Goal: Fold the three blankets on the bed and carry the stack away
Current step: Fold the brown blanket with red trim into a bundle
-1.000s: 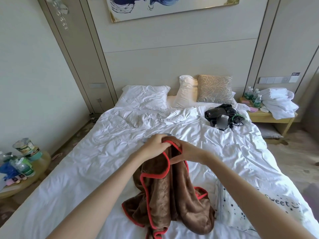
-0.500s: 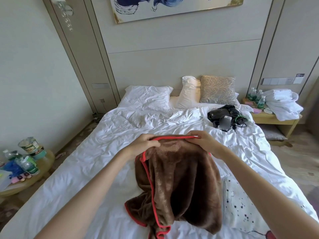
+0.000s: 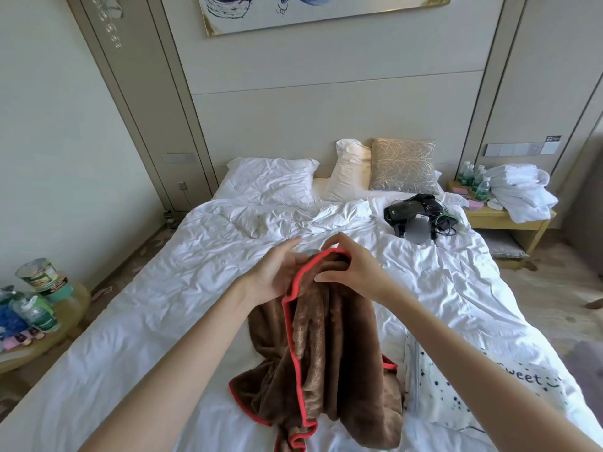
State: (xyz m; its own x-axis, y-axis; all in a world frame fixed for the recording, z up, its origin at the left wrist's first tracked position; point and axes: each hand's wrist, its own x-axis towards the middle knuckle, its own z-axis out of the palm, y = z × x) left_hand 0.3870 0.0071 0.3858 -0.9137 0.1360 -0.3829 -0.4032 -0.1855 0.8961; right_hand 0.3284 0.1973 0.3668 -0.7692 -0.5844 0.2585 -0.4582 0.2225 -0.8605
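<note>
A brown fleece blanket [image 3: 329, 360] with a red hem hangs bunched over the white bed [image 3: 169, 288], its lower end crumpled on the duvet. My right hand [image 3: 354, 272] pinches the top of the red hem. My left hand [image 3: 277, 275] lies against the blanket's left side with its fingers stretched out, and I cannot tell whether it grips the cloth. A white blanket [image 3: 483, 393] with dark dots and the word "Sweet" lies flat on the bed to the right. No third blanket shows.
Pillows [image 3: 270, 181] and a patterned cushion [image 3: 403, 164] lean at the headboard. Black devices with cables [image 3: 417, 215] lie on the bed's far right. A nightstand [image 3: 502, 220] carries bottles and white towels [image 3: 518, 190]. A round side table [image 3: 42, 321] with bottles stands left.
My hands, spread apart along the red hem half a second ago, have come together again, and the blanket hangs narrower and bunched. The view has tilted slightly.
</note>
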